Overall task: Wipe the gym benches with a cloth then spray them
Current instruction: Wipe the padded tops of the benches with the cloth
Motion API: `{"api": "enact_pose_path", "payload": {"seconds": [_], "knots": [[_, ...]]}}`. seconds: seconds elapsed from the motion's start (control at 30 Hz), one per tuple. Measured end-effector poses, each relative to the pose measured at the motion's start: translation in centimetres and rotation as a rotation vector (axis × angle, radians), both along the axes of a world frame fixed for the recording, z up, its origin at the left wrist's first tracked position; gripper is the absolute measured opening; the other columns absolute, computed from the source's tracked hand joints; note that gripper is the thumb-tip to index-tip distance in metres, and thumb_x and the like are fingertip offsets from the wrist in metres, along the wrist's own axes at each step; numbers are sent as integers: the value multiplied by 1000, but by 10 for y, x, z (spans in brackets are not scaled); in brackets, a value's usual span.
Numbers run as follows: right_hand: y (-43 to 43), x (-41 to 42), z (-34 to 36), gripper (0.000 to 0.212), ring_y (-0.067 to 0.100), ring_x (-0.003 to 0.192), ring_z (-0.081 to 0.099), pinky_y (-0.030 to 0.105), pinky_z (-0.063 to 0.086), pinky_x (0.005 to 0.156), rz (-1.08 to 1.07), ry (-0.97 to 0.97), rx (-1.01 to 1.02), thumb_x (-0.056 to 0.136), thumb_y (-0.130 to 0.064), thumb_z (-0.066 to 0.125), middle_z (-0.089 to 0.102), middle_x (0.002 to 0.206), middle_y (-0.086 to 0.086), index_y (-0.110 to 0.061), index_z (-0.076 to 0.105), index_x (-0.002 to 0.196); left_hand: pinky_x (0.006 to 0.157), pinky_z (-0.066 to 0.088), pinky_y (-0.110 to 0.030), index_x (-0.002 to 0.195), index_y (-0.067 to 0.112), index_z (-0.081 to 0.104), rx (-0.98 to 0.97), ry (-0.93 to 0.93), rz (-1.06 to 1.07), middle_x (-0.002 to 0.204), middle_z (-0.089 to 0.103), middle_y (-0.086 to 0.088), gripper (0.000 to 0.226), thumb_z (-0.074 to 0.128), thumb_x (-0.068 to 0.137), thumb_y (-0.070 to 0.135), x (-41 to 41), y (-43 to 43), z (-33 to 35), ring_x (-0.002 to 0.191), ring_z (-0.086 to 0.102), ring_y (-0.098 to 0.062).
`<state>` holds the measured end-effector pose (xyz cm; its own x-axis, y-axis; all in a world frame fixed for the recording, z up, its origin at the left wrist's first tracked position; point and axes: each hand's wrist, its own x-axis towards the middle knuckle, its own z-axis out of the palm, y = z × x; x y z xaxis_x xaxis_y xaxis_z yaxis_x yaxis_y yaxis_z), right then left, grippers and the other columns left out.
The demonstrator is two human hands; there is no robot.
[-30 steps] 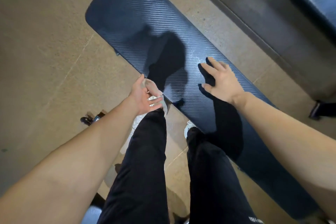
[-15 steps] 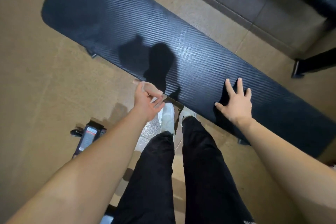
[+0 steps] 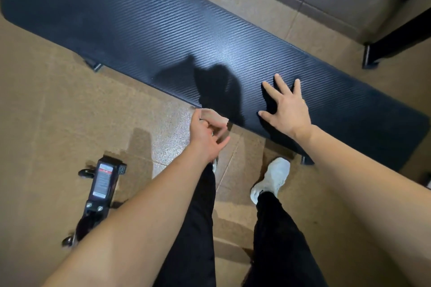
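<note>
Further right along bench (image 3: 163, 30) front edge now: right hand (image 3: 288, 109) flat, spread; left hand (image 3: 206, 133) curled, can't tell what's pinched. No cloth spotted, wiping likely pending.

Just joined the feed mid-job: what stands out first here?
A long dark textured bench pad crosses the frame diagonally, with the right hand flat on it, fingers spread. The left hand is blurred, loosely curled, by the pad's near edge; a black labelled fitting lies on the floor lower left.
</note>
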<state>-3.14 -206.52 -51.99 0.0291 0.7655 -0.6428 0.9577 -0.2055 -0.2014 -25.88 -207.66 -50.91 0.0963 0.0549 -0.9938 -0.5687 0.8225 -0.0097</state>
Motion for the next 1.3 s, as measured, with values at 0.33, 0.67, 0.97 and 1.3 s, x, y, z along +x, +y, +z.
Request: {"api": "enact_pose_path", "payload": {"seconds": [0.33,0.67,0.97,1.3], "knots": [[-116,129,16,64,35,142,30,55,35,114,-362,6,178,93,-37,67,33,161,4,-26,43,151,116,38,-56,108,18,65,63,-14,-80,126,64,-6,60,36,98,69,81,-59,14,128,56,-29],[-221,206,-1,79,37,147,13,61,33,111,-472,-108,-33,94,-45,63,4,168,1,-37,18,158,115,38,-57,133,15,61,69,-65,-159,137,62,-7,71,36,97,72,171,-126,12,129,56,-30],[-248,225,5,53,25,130,48,46,43,109,-593,218,177,94,-32,67,54,144,1,-24,53,144,114,39,-54,145,14,54,103,-98,-359,142,62,-4,76,31,99,70,249,-176,22,134,52,-28],[-269,162,8,54,22,102,66,39,56,83,-1893,1335,-473,96,-55,57,68,115,6,-10,63,125,87,49,-38,111,18,73,120,-109,-869,114,72,3,74,25,98,73,266,-175,20,110,63,-20]]}}
